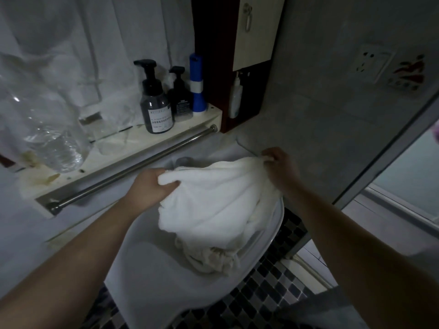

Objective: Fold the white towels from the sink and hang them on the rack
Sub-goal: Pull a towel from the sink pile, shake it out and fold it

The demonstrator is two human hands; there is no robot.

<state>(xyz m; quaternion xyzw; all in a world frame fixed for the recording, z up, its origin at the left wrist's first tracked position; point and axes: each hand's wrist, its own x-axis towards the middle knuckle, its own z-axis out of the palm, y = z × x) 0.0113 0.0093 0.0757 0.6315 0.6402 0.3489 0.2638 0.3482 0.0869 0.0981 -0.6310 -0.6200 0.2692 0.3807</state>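
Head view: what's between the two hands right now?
In the head view, the white towel spans the gap: the left hand grips one bunched end, the right hand pinches the other, above the sink.

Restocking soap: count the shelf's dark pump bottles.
2: the large pump bottle in front, the small pump bottle behind it, beside the blue container. Others may be hidden.

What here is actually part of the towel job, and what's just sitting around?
Job: fluffy white towel gripped by left hand and right hand; crumpled white towel beneath it; white sink basin; steel rail rack.
Lying about: dark pump bottle; blue-and-white cylinder; clear plastic bottle; wall socket.
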